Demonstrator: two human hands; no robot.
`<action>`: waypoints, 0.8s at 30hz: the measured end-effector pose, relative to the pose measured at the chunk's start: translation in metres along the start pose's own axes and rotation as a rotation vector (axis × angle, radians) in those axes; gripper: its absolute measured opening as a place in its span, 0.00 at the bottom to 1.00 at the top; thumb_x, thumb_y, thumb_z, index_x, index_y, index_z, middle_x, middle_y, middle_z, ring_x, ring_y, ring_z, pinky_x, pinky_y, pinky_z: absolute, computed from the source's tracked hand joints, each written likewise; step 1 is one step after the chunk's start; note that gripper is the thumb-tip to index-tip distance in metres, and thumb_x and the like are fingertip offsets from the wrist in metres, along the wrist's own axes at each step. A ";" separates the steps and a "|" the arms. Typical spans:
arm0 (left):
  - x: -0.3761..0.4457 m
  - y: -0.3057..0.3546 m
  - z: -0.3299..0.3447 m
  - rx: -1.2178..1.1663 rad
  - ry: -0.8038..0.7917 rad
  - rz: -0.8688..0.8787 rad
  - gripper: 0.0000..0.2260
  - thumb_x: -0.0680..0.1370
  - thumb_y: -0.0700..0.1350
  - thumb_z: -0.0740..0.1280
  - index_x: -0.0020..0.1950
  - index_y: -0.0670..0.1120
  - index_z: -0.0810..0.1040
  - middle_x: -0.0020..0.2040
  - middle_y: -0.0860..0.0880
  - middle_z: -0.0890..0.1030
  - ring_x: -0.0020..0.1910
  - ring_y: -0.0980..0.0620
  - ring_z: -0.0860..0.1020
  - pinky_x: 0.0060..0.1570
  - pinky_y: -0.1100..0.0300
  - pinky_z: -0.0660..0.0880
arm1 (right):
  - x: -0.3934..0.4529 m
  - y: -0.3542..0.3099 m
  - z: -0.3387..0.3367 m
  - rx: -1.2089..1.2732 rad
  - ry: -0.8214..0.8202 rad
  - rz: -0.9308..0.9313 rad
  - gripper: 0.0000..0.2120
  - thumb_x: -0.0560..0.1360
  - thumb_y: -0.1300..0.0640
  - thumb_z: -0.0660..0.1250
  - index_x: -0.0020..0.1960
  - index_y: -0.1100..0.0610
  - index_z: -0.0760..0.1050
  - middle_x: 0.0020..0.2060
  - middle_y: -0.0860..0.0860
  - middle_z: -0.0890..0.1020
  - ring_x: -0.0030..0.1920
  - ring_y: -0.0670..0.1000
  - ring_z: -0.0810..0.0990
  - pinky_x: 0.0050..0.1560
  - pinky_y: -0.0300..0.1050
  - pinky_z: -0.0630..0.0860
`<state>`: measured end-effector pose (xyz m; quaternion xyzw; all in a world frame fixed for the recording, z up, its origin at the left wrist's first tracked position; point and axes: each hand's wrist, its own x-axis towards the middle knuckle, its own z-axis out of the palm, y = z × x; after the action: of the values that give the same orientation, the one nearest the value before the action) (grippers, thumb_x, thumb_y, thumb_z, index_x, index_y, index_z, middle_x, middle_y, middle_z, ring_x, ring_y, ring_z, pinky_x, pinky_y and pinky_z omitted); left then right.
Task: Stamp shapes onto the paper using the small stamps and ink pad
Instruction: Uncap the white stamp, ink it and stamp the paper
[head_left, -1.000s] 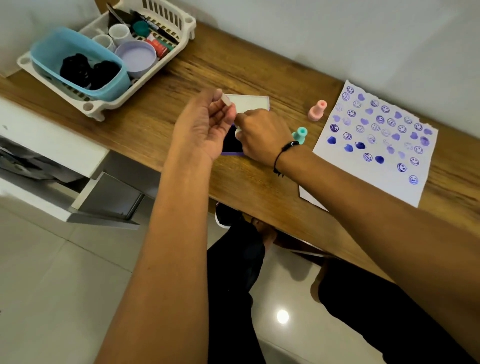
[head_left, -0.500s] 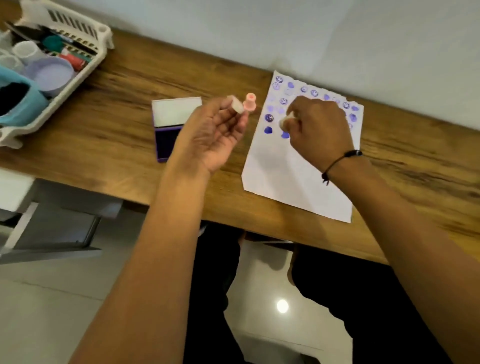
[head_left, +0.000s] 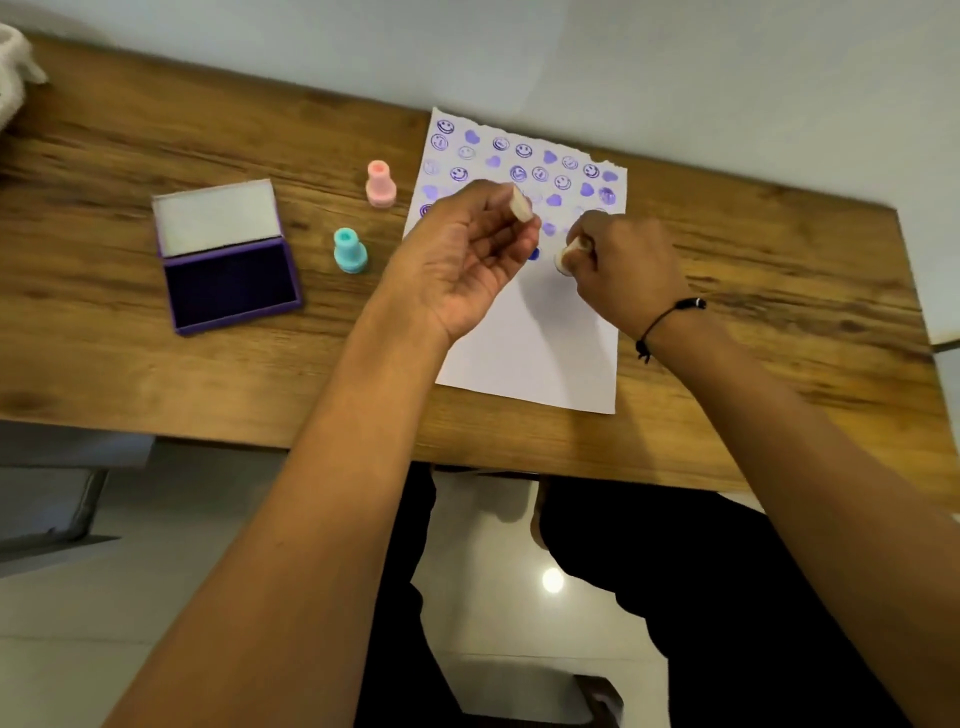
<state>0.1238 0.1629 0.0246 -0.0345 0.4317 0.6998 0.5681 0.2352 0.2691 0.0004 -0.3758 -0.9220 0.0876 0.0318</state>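
Wooden desk (head_left: 779, 291): right hand (head_left: 623, 270) presses stamp (head_left: 569, 254) onto paper (head_left: 535, 343).

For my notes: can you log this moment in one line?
right hand: pressing stamp on paper | left hand: holding cap | ink pad: open

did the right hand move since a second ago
Yes: the right hand went from the ink pad rightward onto the paper, holding a stamp.
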 end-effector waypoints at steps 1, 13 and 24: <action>0.001 -0.001 -0.001 0.004 0.006 0.001 0.03 0.73 0.37 0.65 0.41 0.38 0.77 0.40 0.42 0.78 0.37 0.51 0.77 0.34 0.66 0.78 | -0.001 0.001 0.002 0.001 -0.001 -0.007 0.11 0.76 0.61 0.59 0.53 0.63 0.76 0.48 0.62 0.83 0.46 0.61 0.78 0.44 0.51 0.76; 0.006 -0.002 -0.008 -0.021 0.034 0.008 0.04 0.74 0.38 0.65 0.42 0.38 0.77 0.39 0.43 0.79 0.36 0.51 0.79 0.34 0.65 0.78 | 0.002 -0.005 0.032 -0.015 0.014 -0.070 0.11 0.77 0.62 0.57 0.56 0.65 0.72 0.49 0.63 0.81 0.48 0.63 0.77 0.38 0.49 0.69; 0.004 0.001 -0.008 -0.017 0.029 0.013 0.04 0.75 0.38 0.63 0.45 0.38 0.76 0.40 0.43 0.78 0.35 0.51 0.78 0.34 0.66 0.77 | 0.003 -0.005 0.032 0.006 0.004 -0.053 0.10 0.77 0.62 0.58 0.55 0.65 0.73 0.49 0.63 0.81 0.48 0.62 0.78 0.43 0.53 0.76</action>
<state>0.1183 0.1608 0.0176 -0.0468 0.4342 0.7065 0.5569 0.2252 0.2632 -0.0303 -0.3512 -0.9313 0.0887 0.0369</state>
